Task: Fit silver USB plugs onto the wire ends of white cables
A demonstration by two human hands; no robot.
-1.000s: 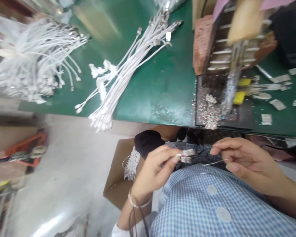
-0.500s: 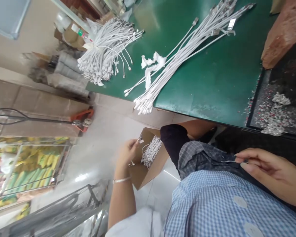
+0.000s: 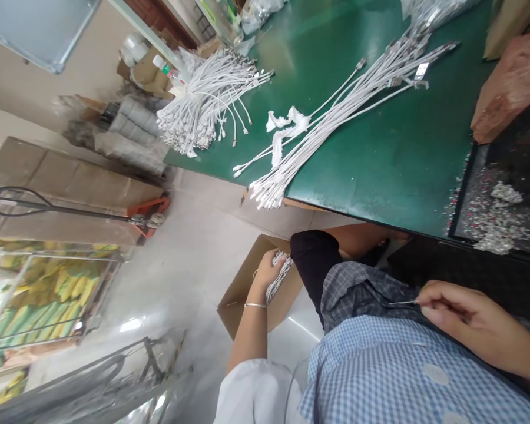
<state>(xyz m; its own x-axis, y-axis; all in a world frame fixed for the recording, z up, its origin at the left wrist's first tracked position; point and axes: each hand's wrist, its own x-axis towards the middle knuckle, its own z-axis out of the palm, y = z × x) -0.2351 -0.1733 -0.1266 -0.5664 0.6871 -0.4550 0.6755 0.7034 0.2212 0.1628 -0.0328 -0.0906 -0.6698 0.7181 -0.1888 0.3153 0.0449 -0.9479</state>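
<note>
My left hand (image 3: 269, 270) is down inside an open cardboard box (image 3: 241, 291), its fingers curled onto a pile of white USB cables (image 3: 283, 277). The fingertips are partly hidden among the cables. Over my lap, my right hand (image 3: 450, 309) pinches a thin, straight, needle-like metal piece (image 3: 401, 302) that points left. Up on the green table (image 3: 380, 153), a loose bundle of white USB cables (image 3: 318, 135) lies slantwise, its small-plug ends at the near edge. Further left is a thicker tied bundle of white cables (image 3: 203, 106).
Crumpled white strips (image 3: 287, 126) lie by the loose bundle. At the right are a reddish block (image 3: 510, 88) and a dark tray (image 3: 481, 176) with scattered bits. A pallet jack (image 3: 145, 215), stacked cartons (image 3: 62, 176) and a metal frame (image 3: 154, 359) stand around the floor.
My left hand has moved right and into the box, bringing the USB cable it pinched by the plug down onto the pile. My right hand keeps its pinch, shifted slightly. The view has tilted a little.
</note>
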